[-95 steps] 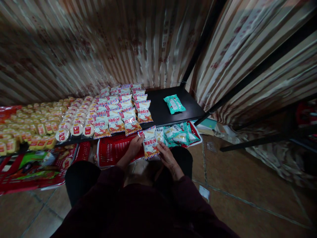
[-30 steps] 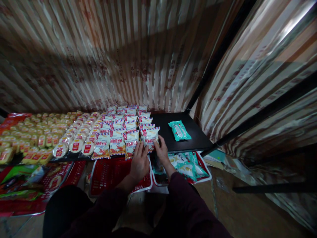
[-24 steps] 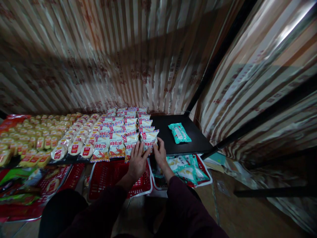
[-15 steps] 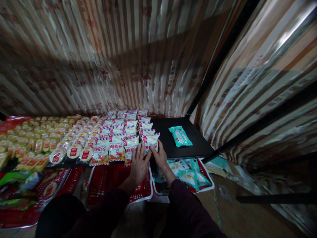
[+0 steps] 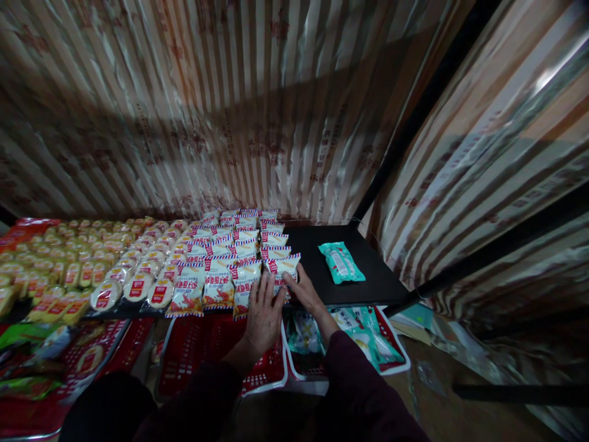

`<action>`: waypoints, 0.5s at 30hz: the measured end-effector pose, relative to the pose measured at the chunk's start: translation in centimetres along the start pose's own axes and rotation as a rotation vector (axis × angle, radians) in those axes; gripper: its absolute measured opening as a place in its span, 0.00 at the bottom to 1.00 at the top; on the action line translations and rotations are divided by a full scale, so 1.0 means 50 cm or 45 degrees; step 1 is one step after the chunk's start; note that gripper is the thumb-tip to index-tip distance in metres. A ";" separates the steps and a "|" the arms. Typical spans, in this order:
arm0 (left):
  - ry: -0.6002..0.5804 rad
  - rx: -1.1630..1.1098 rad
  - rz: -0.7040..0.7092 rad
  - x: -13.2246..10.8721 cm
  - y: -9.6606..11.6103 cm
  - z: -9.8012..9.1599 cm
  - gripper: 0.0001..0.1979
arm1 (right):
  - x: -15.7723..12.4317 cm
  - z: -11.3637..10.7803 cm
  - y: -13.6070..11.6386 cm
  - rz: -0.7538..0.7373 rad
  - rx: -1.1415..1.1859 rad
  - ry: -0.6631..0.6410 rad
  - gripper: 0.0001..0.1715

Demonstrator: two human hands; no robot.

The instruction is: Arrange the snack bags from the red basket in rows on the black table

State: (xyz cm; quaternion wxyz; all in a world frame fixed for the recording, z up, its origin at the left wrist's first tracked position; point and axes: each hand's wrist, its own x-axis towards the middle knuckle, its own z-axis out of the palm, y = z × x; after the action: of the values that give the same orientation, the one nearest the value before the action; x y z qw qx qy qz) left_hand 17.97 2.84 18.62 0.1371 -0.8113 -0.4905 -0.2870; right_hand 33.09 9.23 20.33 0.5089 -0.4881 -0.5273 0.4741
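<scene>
Since the earliest frame, one white-and-red packet (image 5: 285,266) has moved from mid-air before the shelf (image 5: 304,244) to the shelf's front, where the left hand (image 5: 265,316) and right hand (image 5: 307,291) touch it. Counted: four such packets in the front row, this one at its 3 o'clock end; three round wrapped pieces (image 5: 137,286) fronting their rows, 9 o'clock of the hands; one teal packet (image 5: 341,263) at 2 o'clock. Left grip: apart, fingers laid across the packet, partly hiding it. Right grip: at its edge; cannot tell whether clamped. Rear rows overlap, uncountable. Teal packet: unmoved on the shelf.
</scene>
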 end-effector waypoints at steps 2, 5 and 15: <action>0.020 0.038 0.049 0.001 0.001 0.005 0.26 | 0.000 -0.007 0.001 -0.006 0.040 -0.023 0.40; 0.068 0.089 0.115 0.004 0.001 0.014 0.26 | 0.012 -0.018 0.010 -0.025 0.105 0.067 0.37; 0.132 0.077 0.006 0.010 0.004 0.039 0.27 | 0.195 -0.044 0.076 0.071 0.319 0.266 0.40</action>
State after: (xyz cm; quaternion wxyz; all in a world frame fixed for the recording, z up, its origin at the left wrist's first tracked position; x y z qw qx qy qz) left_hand 18.98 4.10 17.38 0.1876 -0.7920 -0.4892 -0.3134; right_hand 35.38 19.23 17.34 0.6044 -0.4819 -0.3946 0.4967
